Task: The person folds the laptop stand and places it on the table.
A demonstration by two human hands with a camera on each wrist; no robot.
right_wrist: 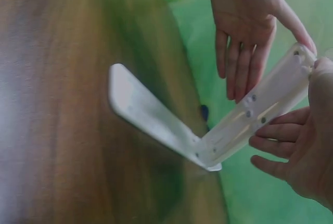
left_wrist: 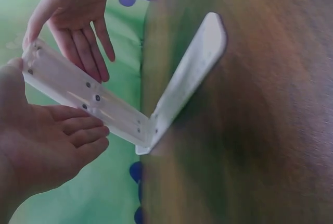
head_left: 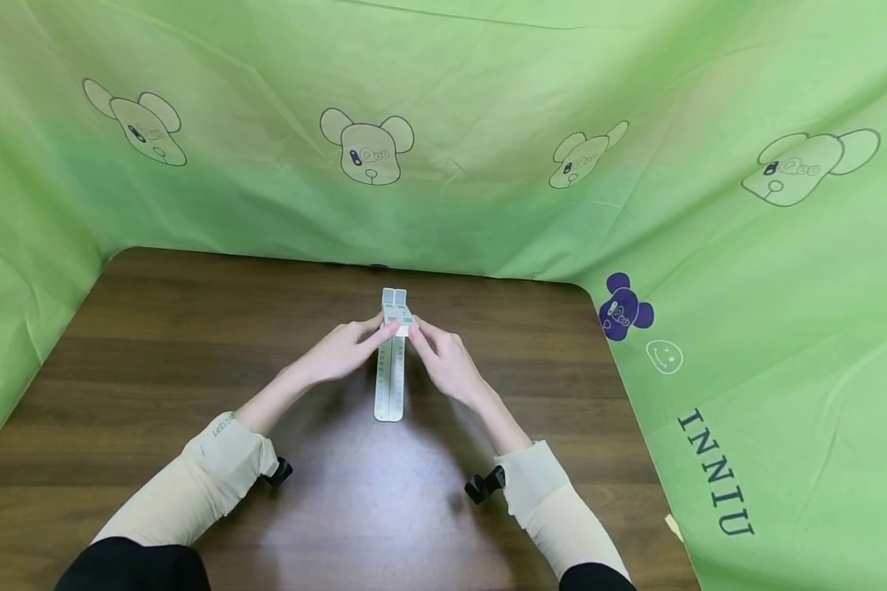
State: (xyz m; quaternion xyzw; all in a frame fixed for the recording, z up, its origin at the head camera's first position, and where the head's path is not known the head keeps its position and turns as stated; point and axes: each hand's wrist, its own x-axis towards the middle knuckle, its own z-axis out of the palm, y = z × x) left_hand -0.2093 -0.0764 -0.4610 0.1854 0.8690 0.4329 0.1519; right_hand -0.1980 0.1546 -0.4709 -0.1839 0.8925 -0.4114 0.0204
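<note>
A long white hinged strip (head_left: 389,386) with rows of printed markings stands folded in a V on the table; I cannot tell its exact kind. One half lies along the wood toward me. The raised half (left_wrist: 65,75) slants up from the hinge, showing small dark screw-like dots in both wrist views. My left hand (head_left: 340,351) pinches the raised end from the left, thumb on the near side. From the right, my right hand (head_left: 451,365) pinches the same end, its thumb close to the left one. The other fingers extend along the strip's sides.
The brown wooden table (head_left: 170,361) is bordered by a green curtain (head_left: 480,205) printed with bear heads at the back and sides. A small pale piece (head_left: 674,527) shows at the table's right edge. Dark wrist straps (head_left: 485,485) sit by the sleeves.
</note>
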